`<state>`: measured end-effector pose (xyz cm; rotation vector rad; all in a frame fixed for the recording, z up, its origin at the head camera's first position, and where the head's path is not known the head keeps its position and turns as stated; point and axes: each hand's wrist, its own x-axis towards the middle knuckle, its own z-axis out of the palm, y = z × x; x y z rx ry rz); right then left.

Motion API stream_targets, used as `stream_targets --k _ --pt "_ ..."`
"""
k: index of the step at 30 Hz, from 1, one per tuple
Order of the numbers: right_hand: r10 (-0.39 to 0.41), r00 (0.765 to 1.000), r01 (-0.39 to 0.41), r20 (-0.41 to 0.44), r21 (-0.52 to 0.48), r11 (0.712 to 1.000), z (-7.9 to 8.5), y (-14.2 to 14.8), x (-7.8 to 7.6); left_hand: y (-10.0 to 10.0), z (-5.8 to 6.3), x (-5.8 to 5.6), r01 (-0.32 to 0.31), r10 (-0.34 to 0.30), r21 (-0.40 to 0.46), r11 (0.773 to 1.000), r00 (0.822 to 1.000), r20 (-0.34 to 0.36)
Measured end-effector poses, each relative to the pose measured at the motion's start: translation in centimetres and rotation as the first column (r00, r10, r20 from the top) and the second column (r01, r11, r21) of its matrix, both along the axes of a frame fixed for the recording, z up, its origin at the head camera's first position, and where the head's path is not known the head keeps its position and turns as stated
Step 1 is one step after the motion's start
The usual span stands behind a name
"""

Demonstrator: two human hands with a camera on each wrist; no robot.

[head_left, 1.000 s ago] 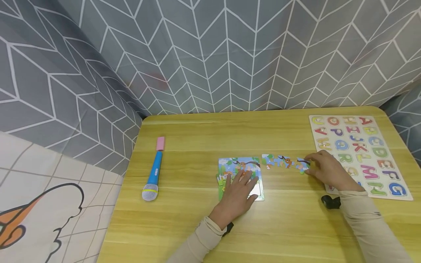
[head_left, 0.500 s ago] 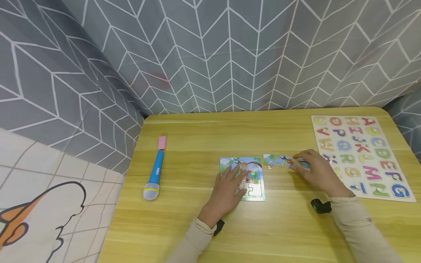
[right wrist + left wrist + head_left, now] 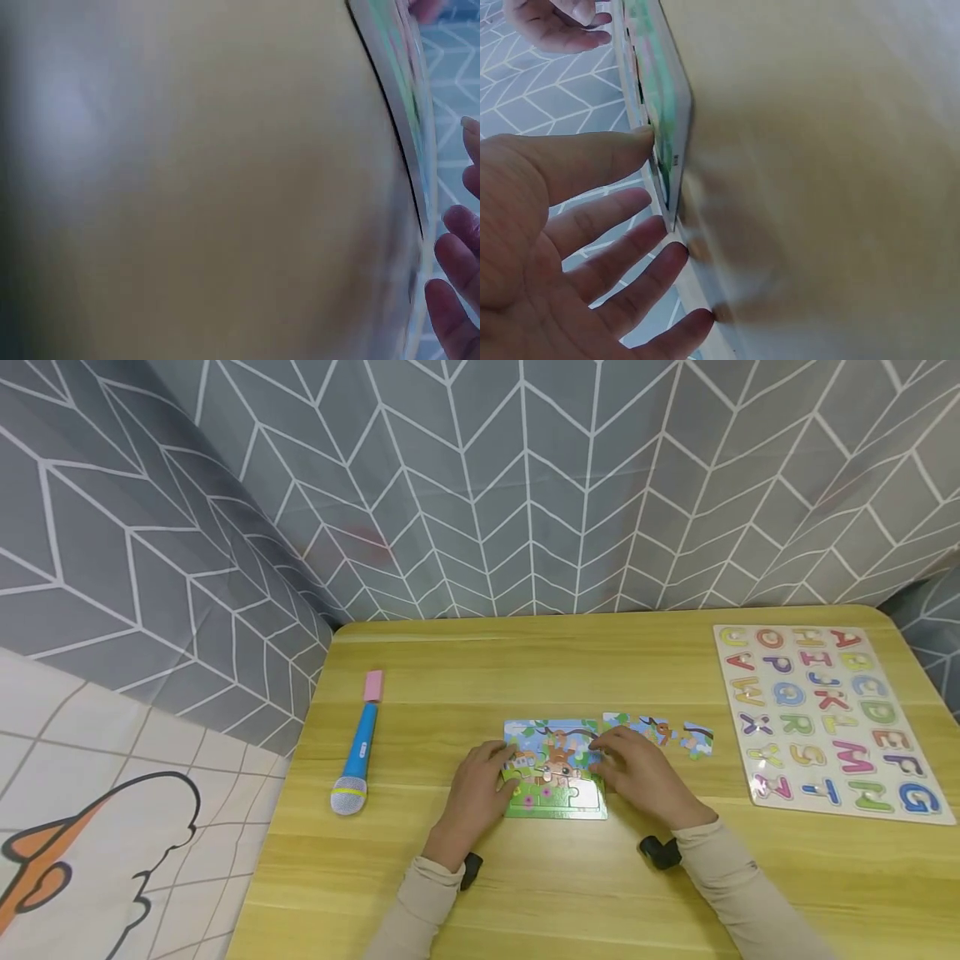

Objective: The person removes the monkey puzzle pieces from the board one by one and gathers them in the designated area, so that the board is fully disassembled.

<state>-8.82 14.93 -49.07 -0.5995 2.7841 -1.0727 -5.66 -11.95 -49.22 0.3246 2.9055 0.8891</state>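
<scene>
A square jigsaw puzzle point(image 3: 557, 808) with a cartoon animal scene lies flat on the wooden table. My left hand point(image 3: 474, 789) is at its left edge, fingers loosely extended. In the left wrist view, the left thumb point(image 3: 604, 154) comes right up to the puzzle's edge while the fingers spread near the tabletop. On the opposite side, my right hand point(image 3: 637, 775) has its fingertips at the puzzle's right edge. The right wrist view catches its relaxed fingers point(image 3: 456, 259) with nothing between them. Loose jigsaw pieces point(image 3: 697, 739) lie in a row beyond the right hand, partly covered by it.
A white alphabet board point(image 3: 813, 777) with coloured letters lies at the right. On the left are a blue toy microphone point(image 3: 357, 756) and a small pink block point(image 3: 373, 686) touching its end. A grey patterned curtain point(image 3: 525, 510) hangs behind the table point(image 3: 465, 660).
My left hand slid left off the puzzle's surface to its left edge. The right hand moved left from the loose pieces to the puzzle's right edge, uncovering the rightmost piece.
</scene>
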Motion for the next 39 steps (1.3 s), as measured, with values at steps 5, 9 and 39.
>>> stream_targets --k 5,9,39 --pt "0.003 1.000 -0.003 0.019 -0.043 0.999 -0.3 -1.8 0.9 0.0 -0.1 -0.1 -0.005 0.005 0.013 1.000 1.000 -0.011" --pt "0.019 1.000 -0.018 0.004 -0.066 0.998 -0.4 -2.9 1.1 -0.3 -0.2 0.0 0.001 -0.002 0.013 1.000 1.000 0.016" --pt "0.253 0.958 -0.231 -0.138 0.160 0.960 -0.3 -10.3 -1.3 -1.3 -0.2 0.1 0.024 -0.019 -0.046 0.999 0.994 0.107"
